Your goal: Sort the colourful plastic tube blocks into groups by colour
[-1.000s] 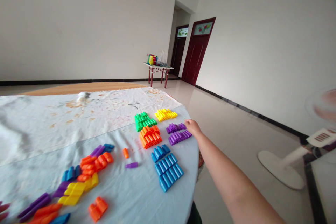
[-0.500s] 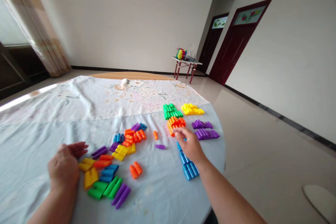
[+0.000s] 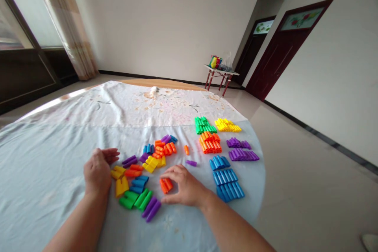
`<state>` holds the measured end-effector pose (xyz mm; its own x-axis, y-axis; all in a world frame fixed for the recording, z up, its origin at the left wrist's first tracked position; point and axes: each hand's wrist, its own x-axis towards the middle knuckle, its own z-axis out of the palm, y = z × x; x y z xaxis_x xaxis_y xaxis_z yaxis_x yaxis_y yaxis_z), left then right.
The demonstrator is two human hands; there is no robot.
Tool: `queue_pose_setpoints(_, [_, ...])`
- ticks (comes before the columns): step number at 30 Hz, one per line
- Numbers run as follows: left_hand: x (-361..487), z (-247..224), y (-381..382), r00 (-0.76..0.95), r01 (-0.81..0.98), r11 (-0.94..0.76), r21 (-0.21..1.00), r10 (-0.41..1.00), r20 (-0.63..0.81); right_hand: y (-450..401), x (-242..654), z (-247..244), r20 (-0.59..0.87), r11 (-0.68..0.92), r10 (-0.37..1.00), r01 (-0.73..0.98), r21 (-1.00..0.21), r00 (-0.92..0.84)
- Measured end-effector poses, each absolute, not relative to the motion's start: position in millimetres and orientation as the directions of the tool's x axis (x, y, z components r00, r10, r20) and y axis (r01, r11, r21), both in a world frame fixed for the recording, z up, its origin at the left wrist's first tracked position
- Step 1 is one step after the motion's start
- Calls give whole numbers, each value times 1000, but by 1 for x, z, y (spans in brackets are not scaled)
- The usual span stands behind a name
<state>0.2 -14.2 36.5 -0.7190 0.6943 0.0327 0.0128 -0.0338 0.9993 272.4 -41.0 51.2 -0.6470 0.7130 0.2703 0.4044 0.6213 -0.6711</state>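
Observation:
My right hand (image 3: 184, 187) is spread around an orange piece (image 3: 166, 185), its thumb and fingers apart on either side. My left hand (image 3: 99, 169) rests on its edge at the left of the mixed pile, fingers apart from the pieces and nothing in it. Beside it lie yellow pieces (image 3: 121, 186), with green (image 3: 143, 199), purple (image 3: 151, 209) and blue ones (image 3: 138, 184) close by. A single orange piece (image 3: 186, 150) and a single purple piece (image 3: 191, 163) lie between the pile and the sorted groups.
On the right are stacked groups: green (image 3: 204, 125), yellow (image 3: 227, 125), orange (image 3: 210, 142), purple (image 3: 243, 154) and blue (image 3: 227, 181). A cloth (image 3: 73, 157) with folds covers the round table. A small table (image 3: 221, 71) with bags stands far back.
My right hand has moved left from the orange stack to the orange piece near the pile, and its fingers have opened. The view has shifted, so the table sits further right.

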Motion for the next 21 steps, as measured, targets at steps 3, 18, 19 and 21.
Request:
queue_pose_setpoints(3, [-1,35,-13,-723,8,-38,999,690,32,-39,271,49,309,653,700,402,-641,-644])
queue_pose_setpoints(18, [0,34,-14,-716,6,-49,999,697,38,-33,281,42,362,547,837,601,-583,-411])
queue_pose_setpoints(19, [0,34,-14,-718,3,-46,999,696,34,-34,282,43,360,543,839,604,-583,-407])
queue_pose_setpoints(21, [-1,34,-14,-721,2,-41,999,693,30,-35,284,45,377,548,836,598,-584,-398])
